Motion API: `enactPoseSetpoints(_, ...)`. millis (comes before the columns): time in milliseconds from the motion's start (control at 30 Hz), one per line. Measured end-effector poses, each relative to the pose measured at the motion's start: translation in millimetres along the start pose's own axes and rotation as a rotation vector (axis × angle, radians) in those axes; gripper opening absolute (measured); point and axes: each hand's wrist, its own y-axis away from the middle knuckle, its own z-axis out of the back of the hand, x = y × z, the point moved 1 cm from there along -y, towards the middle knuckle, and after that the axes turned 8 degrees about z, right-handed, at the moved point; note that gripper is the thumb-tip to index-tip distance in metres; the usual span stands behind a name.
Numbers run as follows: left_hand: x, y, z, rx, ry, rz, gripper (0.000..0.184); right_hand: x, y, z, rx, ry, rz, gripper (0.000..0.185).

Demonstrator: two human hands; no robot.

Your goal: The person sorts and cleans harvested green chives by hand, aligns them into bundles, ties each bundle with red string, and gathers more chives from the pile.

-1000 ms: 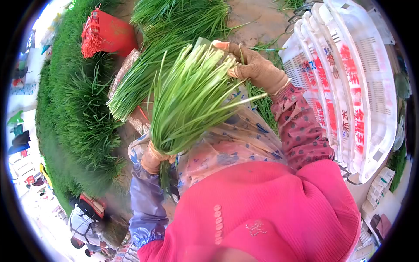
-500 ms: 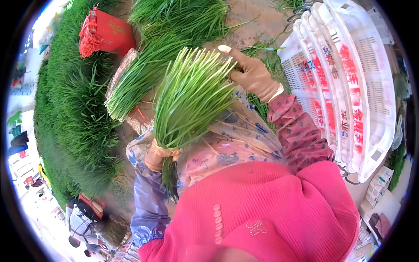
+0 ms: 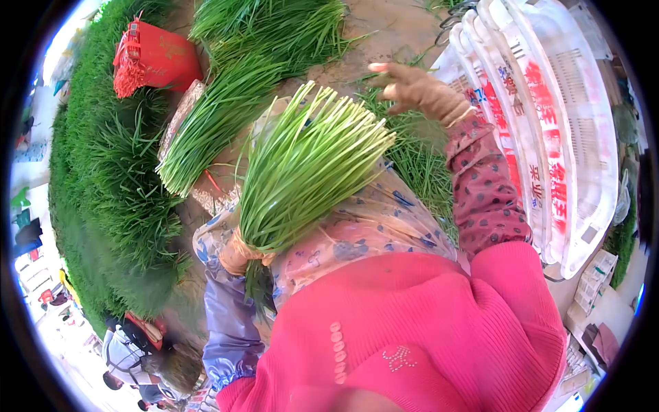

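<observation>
A thick bunch of garlic chives (image 3: 309, 172) leans over my lap, its pale cut ends fanned toward the upper right. My left hand (image 3: 240, 254), in a tan glove, is closed around the leafy part, and dark leaf tips hang below the grip. My right hand (image 3: 420, 93), also gloved with bare fingertips showing, is apart from the bunch to its upper right. Its fingers are spread and nothing shows in them. Another pile of chives (image 3: 220, 120) lies just beyond the bunch, across a patterned support (image 3: 180, 113) with a red strip near it.
White plastic crates (image 3: 549, 137) with red markings stand stacked at the right. A red bag (image 3: 165, 58) with red ties sits at upper left on a long bank of chives (image 3: 103, 185). More chives (image 3: 274, 31) lie on the ground ahead. Another person (image 3: 130, 353) is at lower left.
My right hand has moved away from the cut ends toward the right and its fingers have spread. The bunch has tipped slightly rightward, still in my left hand.
</observation>
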Motion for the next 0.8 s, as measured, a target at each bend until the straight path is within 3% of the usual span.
enactPoseSetpoints(33,-2.0,-1.9,1.3,0.037,-0.041,0.022,0.045,-1.8,-5.2,-8.6,-0.008,-0.003,-0.003,0.057)
enactPoseSetpoints(67,5.8,-8.7,14.3,0.041,-0.045,0.029,0.045,-3.5,-13.3,-22.2,0.157,0.082,0.234,0.061)
enactPoseSetpoints(100,20.5,-19.8,34.8,0.088,-0.511,-0.17,0.045,0.0,-19.9,-33.7,0.239,0.127,0.352,0.063)
enactPoseSetpoints(133,21.7,-21.1,36.1,0.122,-0.752,-0.257,0.045,5.2,-25.9,-45.9,0.315,0.164,0.473,0.065)
enactPoseSetpoints(167,22.9,-22.4,37.4,0.142,-0.981,-0.364,0.045,11.8,-30.1,-54.7,0.317,0.193,0.313,0.07)
enactPoseSetpoints(200,15.5,-17.2,24.0,0.121,-0.693,-0.209,0.045,15.2,-34.1,-63.5,0.321,0.219,0.15,0.075)
enactPoseSetpoints(233,13.4,-12.2,18.5,0.11,-0.448,-0.08,0.046,12.9,-39.5,-72.6,0.285,-0.051,0.187,0.081)
enactPoseSetpoints(267,11.3,-6.9,13.0,0.075,-0.191,0.031,0.047,15.0,-38.3,-72.4,0.257,-0.04,0.146,0.075)
enactPoseSetpoints(300,11.1,-6.4,20.6,0.072,-0.194,0.03,0.047,19.5,-37.4,-71.8,0.232,-0.026,0.107,0.07)
enactPoseSetpoints(367,18.8,-7.0,32.4,-0.007,-0.296,0.013,0.05,3.4,-42.5,-68.6,0.33,-0.057,0.277,0.072)
enactPoseSetpoints(433,18.4,-7.7,16.0,-0.134,-0.284,0.009,0.052,-6.1,-46.1,-67.4,0.427,0.032,0.211,0.065)
enactPoseSetpoints(500,-0.9,1.0,-10.5,-0.252,0.145,0.07,0.046,-16.9,-58.4,-72.6,0.34,0.722,0.322,0.058)
enactPoseSetpoints(533,4.3,-2.0,-7.9,-0.2,0.188,0.054,0.04,4.4,-39.3,-77.0,0.131,0.386,-0.092,0.052)
enactPoseSetpoints(700,6.0,-1.5,-4.1,-0.175,0.214,0.072,0.041,5.8,-35.7,-75.6,0.101,-0.004,0.066,0.048)
enactPoseSetpoints(800,1.7,-2.0,-10.4,-0.214,0.174,0.074,0.042,13.8,-35.3,-74.2,0.122,-0.133,-0.117,0.047)
